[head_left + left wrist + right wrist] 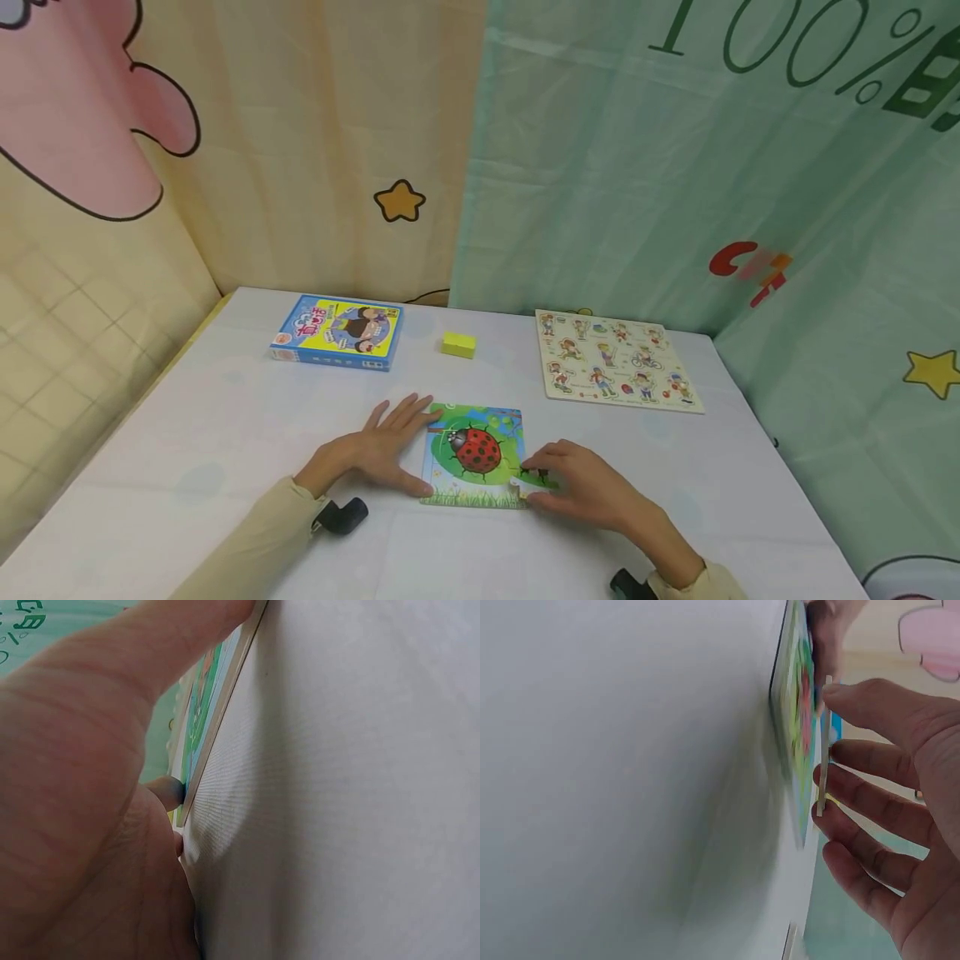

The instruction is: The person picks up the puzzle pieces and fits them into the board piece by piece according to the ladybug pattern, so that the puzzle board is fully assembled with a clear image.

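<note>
A square ladybug jigsaw puzzle [477, 452] in a shallow board lies on the table in the head view. My left hand [385, 448] rests along its left side with fingers spread, thumb at the near corner and fingertips at the far one. In the left wrist view the board's edge [217, 724] runs beside that hand. Over the puzzle's near right corner, my right hand [583, 488] pinches a green puzzle piece [542, 481] by its edges. Seen edge-on in the right wrist view, the thin piece [825, 754] sits between thumb and fingers, just above the board.
At the back left lies a blue and yellow box [337, 332]. A small yellow block [458, 345] stands behind the puzzle. Back right, a cream board [617, 360] printed with several little figures lies flat. Printed curtains [585, 167] hang behind the white table [225, 442].
</note>
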`<state>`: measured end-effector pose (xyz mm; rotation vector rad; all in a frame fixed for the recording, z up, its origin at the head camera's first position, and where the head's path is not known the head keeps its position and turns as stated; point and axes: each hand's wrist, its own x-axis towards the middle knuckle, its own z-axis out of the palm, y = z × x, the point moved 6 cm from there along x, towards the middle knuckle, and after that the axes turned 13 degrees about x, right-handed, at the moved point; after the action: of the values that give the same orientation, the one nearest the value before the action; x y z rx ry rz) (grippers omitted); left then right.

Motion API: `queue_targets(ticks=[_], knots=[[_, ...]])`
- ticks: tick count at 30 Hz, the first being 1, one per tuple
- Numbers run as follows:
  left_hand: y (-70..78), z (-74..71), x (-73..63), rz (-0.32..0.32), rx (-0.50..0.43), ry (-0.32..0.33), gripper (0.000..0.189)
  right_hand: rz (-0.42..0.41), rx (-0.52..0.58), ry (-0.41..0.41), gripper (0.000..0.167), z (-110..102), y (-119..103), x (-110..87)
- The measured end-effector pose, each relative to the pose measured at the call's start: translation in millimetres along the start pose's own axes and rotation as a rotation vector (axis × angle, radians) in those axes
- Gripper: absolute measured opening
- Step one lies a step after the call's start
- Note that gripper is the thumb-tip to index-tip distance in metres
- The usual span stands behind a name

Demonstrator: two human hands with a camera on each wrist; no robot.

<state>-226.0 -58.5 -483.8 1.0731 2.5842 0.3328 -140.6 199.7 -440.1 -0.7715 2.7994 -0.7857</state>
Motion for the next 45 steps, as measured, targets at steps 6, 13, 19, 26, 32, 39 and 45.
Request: queue_targets(ticks=[6, 13, 19, 26, 32, 39, 45], knots=[[-0.1, 1.4, 1.6, 0.023, -0.002, 0.022, 0.117, -0.080, -0.029, -0.032, 0.033, 15, -25, 30.1], [0.9, 0.5, 2.1, 0.003, 0.016, 0.008, 0.114, -0.153, -0.123, -0.043, 0.028, 30, -40, 48.9], [1.3, -1.2, 2.4, -0.015, 0.032, 0.001, 0.112, -0.147, -0.145, -0.077, 0.030, 35, -46, 53.5], [0.2, -0.8, 1.4, -0.019, 0.029, 0.005, 0.112, -0.155, -0.153, -0.093, 0.028, 36, -51, 55.8], [0.0, -1.1, 1.3, -0.020, 0.036, 0.000, 0.111, -0.136, -0.156, -0.119, 0.028, 37, -53, 60.2], [-0.5, -1.7, 1.2, -0.021, 0.037, -0.005, 0.111, -0.122, -0.151, -0.137, 0.029, 37, -55, 64.3], [0.8, -3.3, 0.4, -0.015, 0.043, 0.016, 0.110, -0.126, -0.140, -0.144, 0.028, 38, -58, 66.0]])
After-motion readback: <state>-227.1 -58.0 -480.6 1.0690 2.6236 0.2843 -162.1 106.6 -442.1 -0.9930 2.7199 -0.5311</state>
